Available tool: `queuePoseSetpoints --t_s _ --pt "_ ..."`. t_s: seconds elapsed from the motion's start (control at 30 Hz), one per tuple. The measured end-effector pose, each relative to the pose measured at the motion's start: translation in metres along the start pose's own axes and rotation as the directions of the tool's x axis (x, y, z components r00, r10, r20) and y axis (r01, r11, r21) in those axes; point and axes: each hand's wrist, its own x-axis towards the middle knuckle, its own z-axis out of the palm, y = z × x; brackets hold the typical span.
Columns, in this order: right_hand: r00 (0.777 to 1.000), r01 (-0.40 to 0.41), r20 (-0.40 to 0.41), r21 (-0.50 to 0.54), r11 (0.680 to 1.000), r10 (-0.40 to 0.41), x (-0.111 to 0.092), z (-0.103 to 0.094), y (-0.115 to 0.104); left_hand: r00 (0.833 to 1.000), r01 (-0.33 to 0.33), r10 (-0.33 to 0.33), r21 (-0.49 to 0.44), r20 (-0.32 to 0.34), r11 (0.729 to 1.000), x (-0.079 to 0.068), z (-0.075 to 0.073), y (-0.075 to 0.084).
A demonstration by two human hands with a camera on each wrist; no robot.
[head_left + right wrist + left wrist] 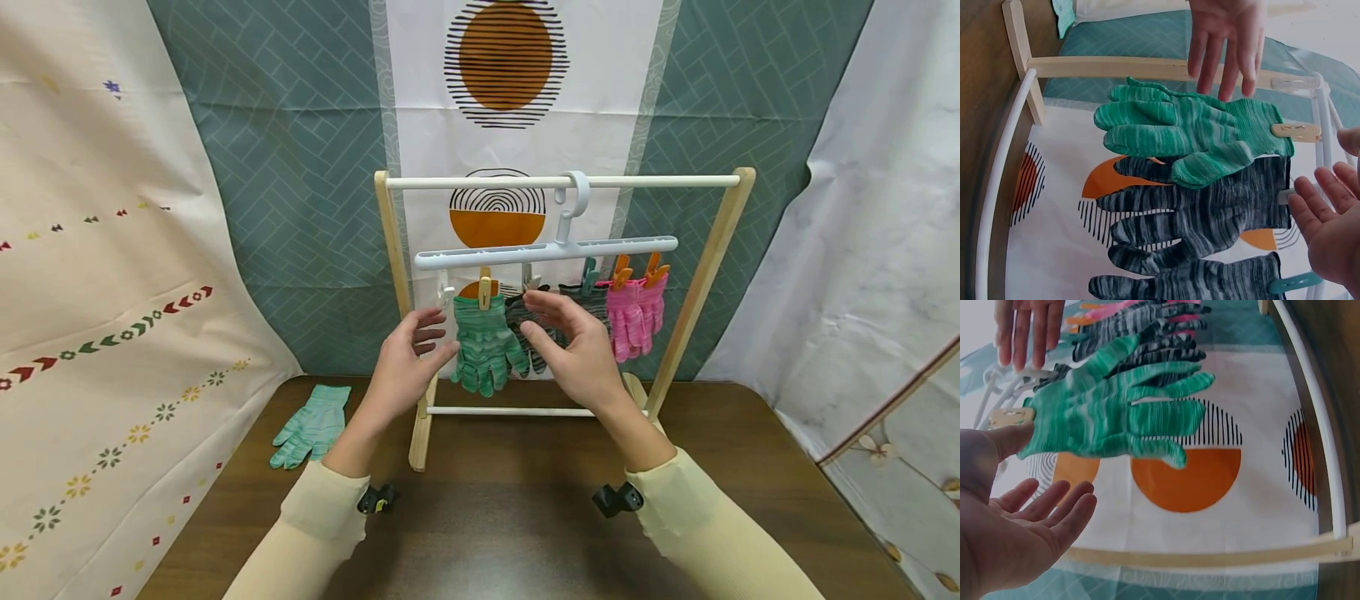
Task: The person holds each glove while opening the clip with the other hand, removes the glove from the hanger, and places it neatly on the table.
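Observation:
A green striped glove hangs by a beige clothespin from a pale blue hanger. My left hand is beside its left edge, fingers loosely bent and holding nothing. On the other side, my right hand is raised in front of the black-and-grey gloves, its fingers apart and nothing in them. A white clothespin hangs without a glove near my left fingertips. Further right, pink gloves hang from orange clothespins.
The hanger hooks over the top bar of a wooden rack standing on a brown table. Another green glove lies flat at the table's left. Patterned cloths hang behind and at the sides.

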Motion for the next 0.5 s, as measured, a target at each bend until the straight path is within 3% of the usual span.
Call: queuePoseSetpoints --t_s 0.27,0.5 --pt "1.0 0.012 0.001 -0.007 1.0 -0.012 0.001 0.002 0.002 0.996 0.024 -0.017 -0.091 0.083 0.996 0.02 0.016 -0.005" --pt "0.999 0.032 0.021 0.001 0.999 -0.032 0.005 0.005 0.0 0.992 0.069 -0.053 -0.147 0.112 0.987 0.029 0.025 -0.014"
